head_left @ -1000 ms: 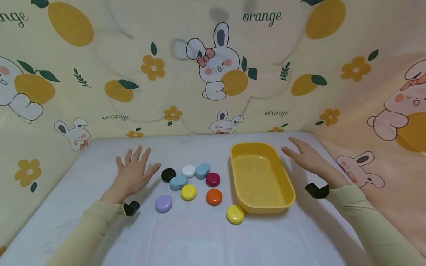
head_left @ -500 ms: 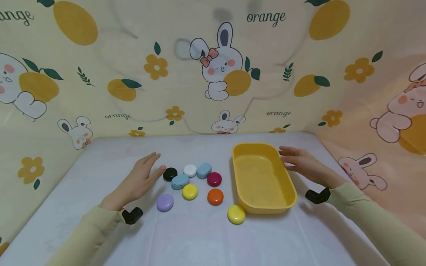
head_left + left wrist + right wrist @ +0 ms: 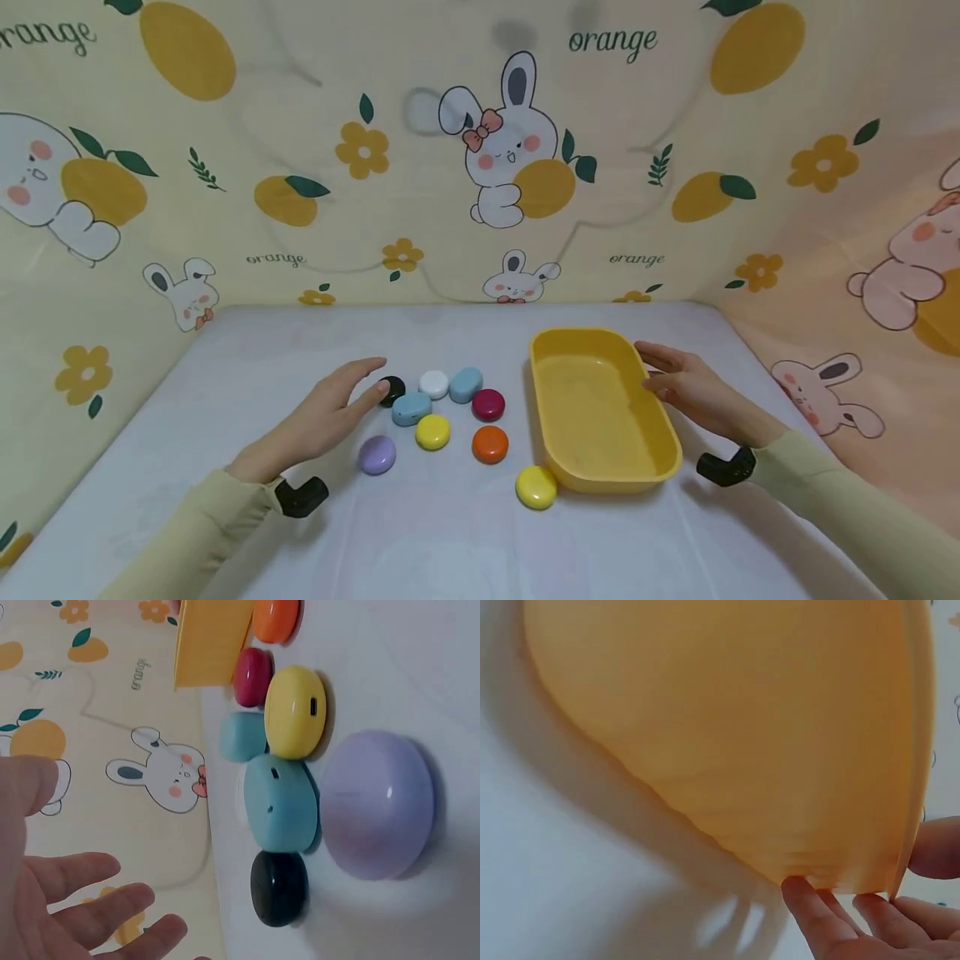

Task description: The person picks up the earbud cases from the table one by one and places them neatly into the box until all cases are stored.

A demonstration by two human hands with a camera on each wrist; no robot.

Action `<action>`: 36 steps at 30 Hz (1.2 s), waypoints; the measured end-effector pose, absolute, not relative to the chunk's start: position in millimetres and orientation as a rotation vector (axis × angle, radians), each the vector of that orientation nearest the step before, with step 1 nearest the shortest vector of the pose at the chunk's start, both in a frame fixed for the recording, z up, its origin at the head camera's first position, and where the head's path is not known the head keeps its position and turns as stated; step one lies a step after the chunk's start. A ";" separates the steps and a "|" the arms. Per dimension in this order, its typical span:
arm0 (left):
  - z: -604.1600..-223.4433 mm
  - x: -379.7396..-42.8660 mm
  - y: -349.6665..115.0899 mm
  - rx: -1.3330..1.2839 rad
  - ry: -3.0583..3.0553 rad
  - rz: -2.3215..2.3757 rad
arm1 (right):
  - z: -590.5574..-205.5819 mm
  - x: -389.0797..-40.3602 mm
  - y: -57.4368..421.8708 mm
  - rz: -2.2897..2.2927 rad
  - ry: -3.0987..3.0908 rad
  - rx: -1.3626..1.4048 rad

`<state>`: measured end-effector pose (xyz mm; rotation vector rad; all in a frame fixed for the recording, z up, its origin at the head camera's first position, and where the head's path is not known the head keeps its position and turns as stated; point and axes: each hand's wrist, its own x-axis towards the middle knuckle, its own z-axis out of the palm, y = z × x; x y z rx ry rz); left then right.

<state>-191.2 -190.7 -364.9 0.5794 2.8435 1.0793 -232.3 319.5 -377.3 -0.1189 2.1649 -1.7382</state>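
Note:
My left hand [image 3: 322, 412] hovers with relaxed fingers beside a black, glossy, pebble-shaped piece [image 3: 392, 391]; in the head view its thumb partly covers that piece. In the left wrist view the thumb and fingers are spread, apart from the pieces. At the yellow tray [image 3: 667, 442], my right hand [image 3: 693, 387] holds the right side near the far corner. The right wrist view has its fingertips [image 3: 799, 889] against the tray's outer wall and the thumb at the rim. Close to the left hand lie a light-blue piece [image 3: 412, 409] and a lilac piece [image 3: 377, 455].
Around the middle lie a white piece [image 3: 434, 384], another light-blue piece [image 3: 466, 384], a dark-red piece [image 3: 488, 404], a yellow piece [image 3: 432, 432] and an orange piece [image 3: 490, 444]. A second yellow piece [image 3: 536, 487] sits by the tray's near-left corner. Printed cloth [image 3: 450, 167] walls the table's back.
My left hand has turned and moved right, toward the black piece. My right hand has come down onto the tray's right side. The view has shifted slightly; the pieces stay put.

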 end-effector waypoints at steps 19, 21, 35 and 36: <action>-380.4 -179.8 -214.6 0.644 2.734 1.154 | -379.0 -190.9 322.0 -1.852 2.056 -0.080; -382.7 -179.1 -217.6 0.683 2.690 1.155 | -378.8 -189.3 322.0 -1.861 2.048 -0.056; -398.3 -179.8 -226.7 0.756 2.522 1.228 | -379.0 -190.0 327.1 -2.072 1.722 0.151; -399.4 -180.4 -227.0 0.746 2.517 1.233 | -379.3 -190.4 327.1 -2.080 1.715 0.157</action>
